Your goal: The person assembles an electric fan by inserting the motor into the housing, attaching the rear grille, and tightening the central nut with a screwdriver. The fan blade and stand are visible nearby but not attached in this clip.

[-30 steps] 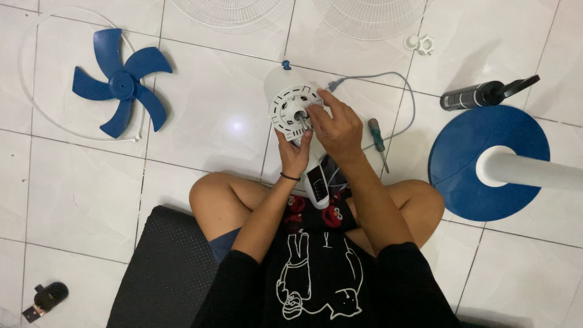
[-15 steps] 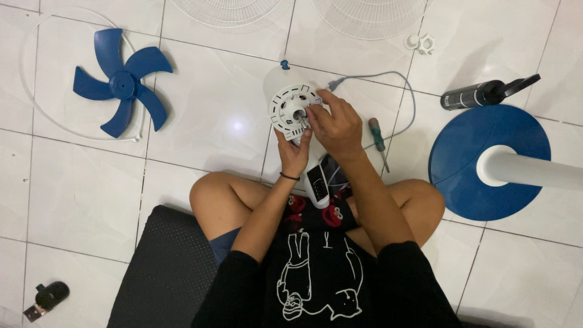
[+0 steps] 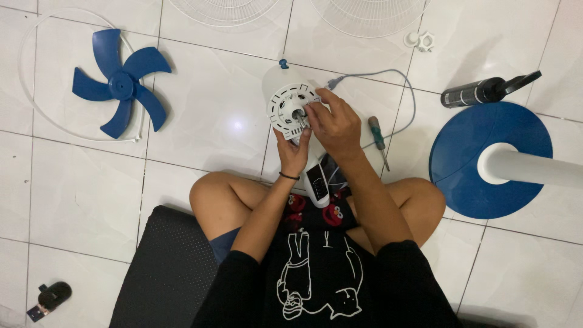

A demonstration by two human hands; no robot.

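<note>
White fan motor unit [image 3: 290, 103] sits upright-ish btwn the person's knees, front plate w/ shaft [image 3: 299, 115] facing camera. Left hand [image 3: 294, 152] is wrapped round the lower neck of the unit, closed on it. Right hand [image 3: 337, 124] rests on the plate's right edge, fingertips [image 3: 314, 108] pinched at a spot by the shaft; can't tell if sth small is btwn them.

Progress, judged: fan is well apart. Blue blade [image 3: 118, 82] is off, lying on the floor tiles inside a white ring [image 3: 27, 79]; two wire guards [image 3: 228, 9] off at top edge; white nut pieces [image 3: 419, 41] loose; blue base w/ pole [image 3: 489, 161] is separate at right. Screwdriver [image 3: 378, 136] lies unused just beside the right wrist, grey cord [image 3: 388, 76] looping behind. Left: work on the front plate itself, seems mid-step.

Vs 0.5 s ago: almost no change. Hands hold the same grip, unit tipped a touch up-left; view shifts slightly.
</note>
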